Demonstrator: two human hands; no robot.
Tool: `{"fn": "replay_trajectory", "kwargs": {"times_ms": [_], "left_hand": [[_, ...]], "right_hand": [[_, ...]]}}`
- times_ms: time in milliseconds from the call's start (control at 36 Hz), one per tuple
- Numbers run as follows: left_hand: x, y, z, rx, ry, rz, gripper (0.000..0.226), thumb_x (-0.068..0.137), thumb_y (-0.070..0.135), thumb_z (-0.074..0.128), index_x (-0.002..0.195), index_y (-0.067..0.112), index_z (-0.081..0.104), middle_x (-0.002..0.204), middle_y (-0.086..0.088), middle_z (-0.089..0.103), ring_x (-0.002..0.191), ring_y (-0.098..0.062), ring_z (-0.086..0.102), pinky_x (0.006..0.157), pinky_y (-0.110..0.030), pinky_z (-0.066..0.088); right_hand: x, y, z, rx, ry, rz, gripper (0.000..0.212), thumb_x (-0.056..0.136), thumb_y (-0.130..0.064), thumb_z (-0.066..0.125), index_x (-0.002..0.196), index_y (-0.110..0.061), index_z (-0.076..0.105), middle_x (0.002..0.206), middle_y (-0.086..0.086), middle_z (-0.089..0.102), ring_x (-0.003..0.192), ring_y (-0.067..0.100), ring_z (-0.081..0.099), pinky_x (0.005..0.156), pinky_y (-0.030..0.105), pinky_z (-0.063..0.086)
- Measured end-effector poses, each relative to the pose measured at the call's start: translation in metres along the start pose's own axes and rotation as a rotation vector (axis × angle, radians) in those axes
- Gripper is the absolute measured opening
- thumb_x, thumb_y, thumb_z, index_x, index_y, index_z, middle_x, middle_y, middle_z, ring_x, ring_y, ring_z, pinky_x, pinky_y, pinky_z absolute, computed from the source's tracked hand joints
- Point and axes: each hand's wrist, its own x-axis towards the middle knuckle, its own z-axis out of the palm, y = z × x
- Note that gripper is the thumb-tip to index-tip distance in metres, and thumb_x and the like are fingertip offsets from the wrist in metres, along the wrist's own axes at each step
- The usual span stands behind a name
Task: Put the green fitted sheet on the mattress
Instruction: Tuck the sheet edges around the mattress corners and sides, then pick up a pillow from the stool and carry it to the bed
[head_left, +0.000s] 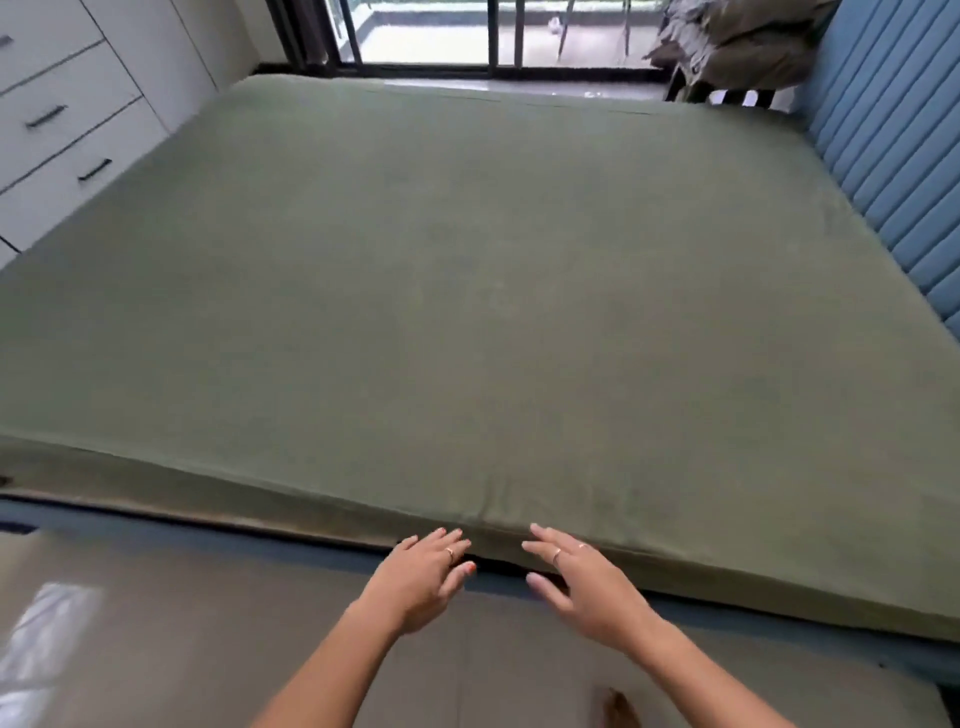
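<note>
The green fitted sheet (467, 291) covers the whole visible top of the mattress (779, 582) and fills the centre of the frame from the left edge to the right. Its surface lies flat and smooth, with a faint crease line running along the far edge in the upper middle of the frame. Along the near edge the sheet wraps over the side of the mattress; a few small puckers gather at the edge directly above the hands. Both hands sit in the lower middle of the frame, at the near side of the mattress, below the sheet's top surface. The left hand (423, 579) is open, fingers spread and extended, its fingertips at the lower edge of the sheet-covered side; whether they touch the fabric cannot be told. The right hand (582, 577) is likewise open, fingers straight and splayed, lying over the same side face just to the right of the left hand, a narrow gap between the two. Neither hand grips anything. A dark slot shows under the mattress edge between the hands. A white chest of drawers (67, 119) stands in the upper left of the frame, a blue padded headboard (893, 171) runs down the upper right, and a sliding glass door (467, 36) sits at top centre.
</note>
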Motion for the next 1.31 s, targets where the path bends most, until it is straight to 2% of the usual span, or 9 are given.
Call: {"fn": "replay_trajectory", "kwargs": {"times_ms": [83, 250, 444, 556, 639, 750, 944, 1083, 1306], "left_hand": [[-0.004, -0.026, -0.002, 0.0, 0.179, -0.052, 0.088, 0.075, 0.061, -0.008, 0.151, 0.028, 0.02, 0.159, 0.011, 0.007, 0.147, -0.01, 0.01, 0.116, -0.032, 0.012], [0.02, -0.062, 0.007, 0.071, 0.307, -0.228, 0.064, 0.101, 0.042, 0.029, 0.152, 0.027, -0.007, 0.159, 0.007, -0.016, 0.147, -0.014, -0.006, 0.117, -0.038, 0.006], [-0.006, -0.082, 0.038, 0.028, 0.072, -0.184, 0.067, 0.1, 0.046, 0.03, 0.152, 0.024, -0.006, 0.159, 0.006, -0.016, 0.147, -0.013, -0.005, 0.117, -0.038, 0.009], [-0.038, -0.096, 0.01, 0.025, -0.086, -0.252, 0.065, 0.1, 0.046, 0.031, 0.152, 0.03, -0.004, 0.16, 0.005, -0.01, 0.147, -0.019, -0.004, 0.118, -0.042, 0.008], [-0.064, -0.103, -0.036, -0.089, -0.127, -0.425, 0.069, 0.099, 0.048, 0.035, 0.153, 0.024, 0.0, 0.16, 0.0, -0.008, 0.147, -0.026, -0.002, 0.117, -0.045, 0.011], [-0.104, -0.101, -0.115, -0.112, -0.034, -0.437, 0.062, 0.099, 0.046, 0.036, 0.151, 0.017, 0.019, 0.159, -0.001, 0.015, 0.146, -0.024, 0.011, 0.115, -0.044, 0.021], [-0.151, -0.104, -0.192, -0.05, 0.16, -0.465, 0.055, 0.099, 0.039, 0.038, 0.15, 0.019, 0.026, 0.156, 0.0, 0.024, 0.144, -0.018, 0.018, 0.113, -0.041, 0.023], [-0.171, -0.138, -0.223, 0.0, 0.113, -0.498, 0.058, 0.099, 0.045, 0.036, 0.151, 0.026, 0.021, 0.16, 0.005, 0.01, 0.147, -0.017, 0.002, 0.116, -0.05, 0.004], [-0.265, -0.284, -0.273, 0.009, 0.253, -0.65, 0.057, 0.099, 0.044, 0.038, 0.15, 0.024, 0.024, 0.159, 0.003, 0.016, 0.147, -0.018, 0.008, 0.116, -0.047, 0.012]], "right_hand": [[0.031, -0.017, -0.013, 0.043, 0.122, 0.093, 0.052, 0.097, -0.045, 0.045, 0.144, -0.024, 0.041, 0.157, -0.01, 0.023, 0.142, 0.008, 0.026, 0.113, 0.02, 0.015], [0.084, -0.022, 0.003, -0.02, 0.16, 0.251, 0.068, 0.098, -0.051, 0.036, 0.152, -0.015, 0.019, 0.161, 0.002, 0.002, 0.148, 0.014, 0.002, 0.12, 0.032, 0.003], [0.073, -0.055, 0.054, -0.457, -0.373, -0.534, 0.08, 0.087, -0.072, 0.007, 0.147, -0.026, 0.036, 0.159, -0.001, 0.015, 0.146, 0.017, 0.019, 0.117, 0.034, 0.008], [0.067, -0.088, 0.042, -0.527, -0.462, -0.626, 0.048, 0.097, -0.019, 0.038, 0.145, -0.018, 0.04, 0.159, 0.001, 0.019, 0.145, 0.018, 0.024, 0.117, 0.034, 0.02], [0.069, -0.127, -0.004, -0.436, -0.385, -0.497, 0.059, 0.088, 0.003, 0.036, 0.143, -0.018, 0.043, 0.158, -0.006, 0.021, 0.14, 0.015, 0.033, 0.111, 0.027, 0.032], [0.08, -0.165, -0.075, -0.422, -0.281, -0.437, 0.075, 0.079, 0.016, 0.032, 0.145, -0.018, 0.039, 0.159, 0.0, 0.017, 0.146, 0.012, 0.017, 0.116, 0.021, 0.016], [0.104, -0.259, -0.17, -0.364, -0.045, -0.303, 0.065, 0.087, 0.008, 0.029, 0.146, -0.017, 0.037, 0.149, 0.013, 0.039, 0.13, 0.03, 0.045, 0.105, 0.03, 0.034], [0.136, -0.336, -0.188, -0.379, -0.076, -0.328, 0.054, 0.091, -0.003, 0.031, 0.141, -0.02, 0.044, 0.125, 0.019, 0.058, 0.113, 0.034, 0.055, 0.092, 0.031, 0.042], [0.192, -0.503, -0.157, -0.568, -0.186, -0.466, 0.043, 0.093, -0.007, 0.035, 0.13, -0.013, 0.057, 0.129, 0.012, 0.06, 0.12, 0.026, 0.053, 0.098, 0.026, 0.038]]}}
